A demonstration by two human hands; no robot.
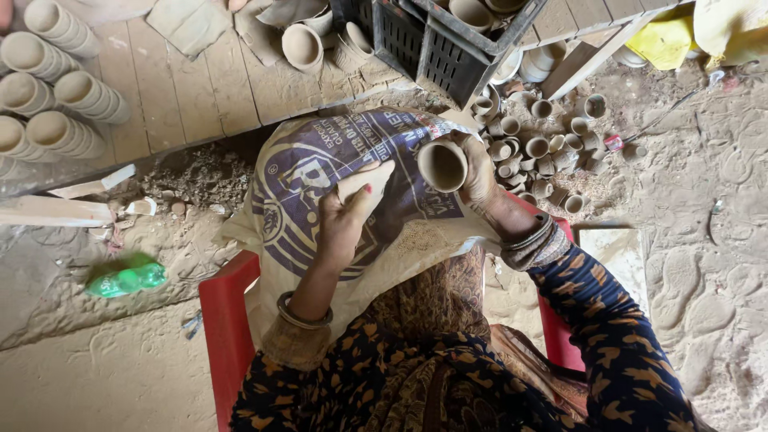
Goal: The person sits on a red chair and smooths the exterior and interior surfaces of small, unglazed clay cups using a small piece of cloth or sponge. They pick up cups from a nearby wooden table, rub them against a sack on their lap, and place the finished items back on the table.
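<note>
Head view. Item: small unfired grey-brown clay cup (442,166), being held sideways above a printed woven sack (320,172) covering the lap. Right hand (480,170): fingers wrapping closed around the cup's outer wall. Left hand (346,210): fingers pinching a thin pale smoothing tool (364,182) just beside the cup's rim. Handling judged: light, brittle, dusty; gripping the body rather than the thin rim seems safest. Loose small clay cups (538,148) lying on the floor.
</note>
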